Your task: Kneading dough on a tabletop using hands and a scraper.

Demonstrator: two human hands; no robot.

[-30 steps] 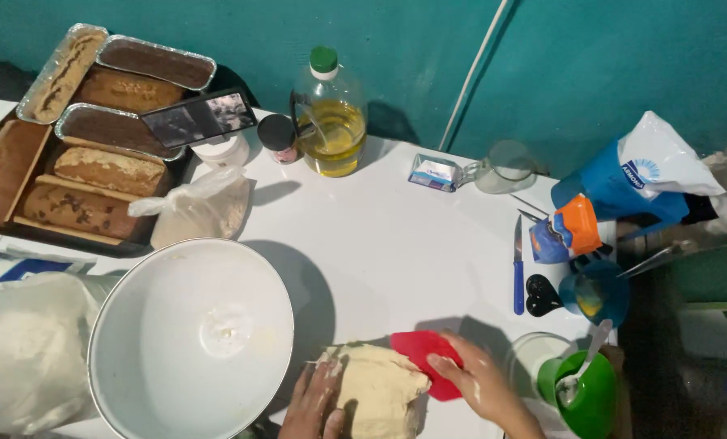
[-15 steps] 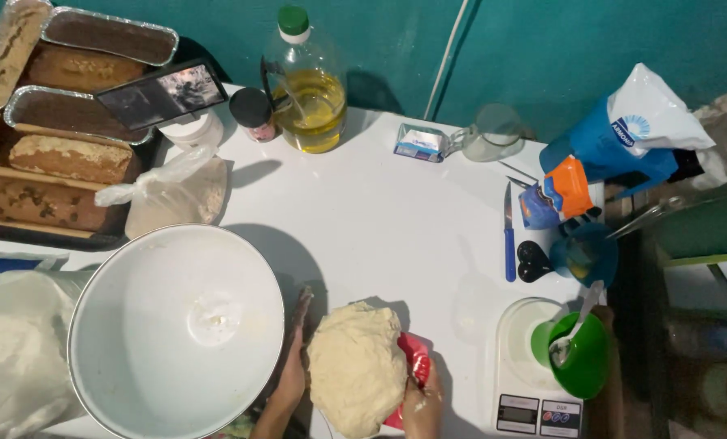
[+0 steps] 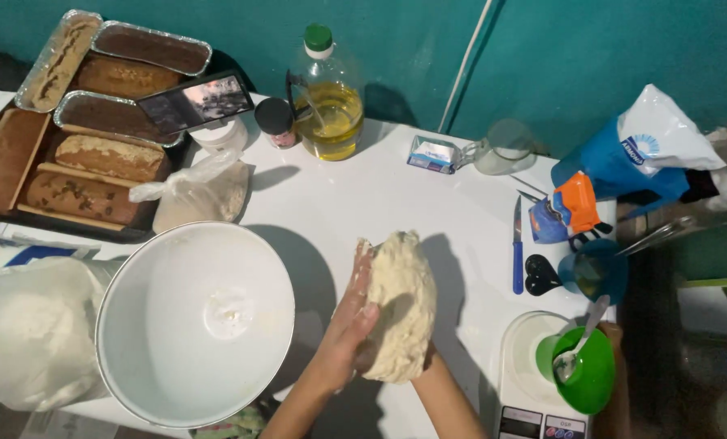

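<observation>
1. The left hand point(image 3: 353, 321) presses flat against the side of the dough lump point(image 3: 400, 305).
2. The right hand point(image 3: 427, 358) is mostly hidden underneath, supporting it.
3. The dough is lifted above the worktop's point(image 3: 339, 203) near edge, beside the white bowl point(image 3: 197, 321).

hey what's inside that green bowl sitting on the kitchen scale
A spoon leans inside the green bowl, its handle sticking out past the rim. Whatever else is in there is too small to tell. The bowl covers part of the scale.
</observation>
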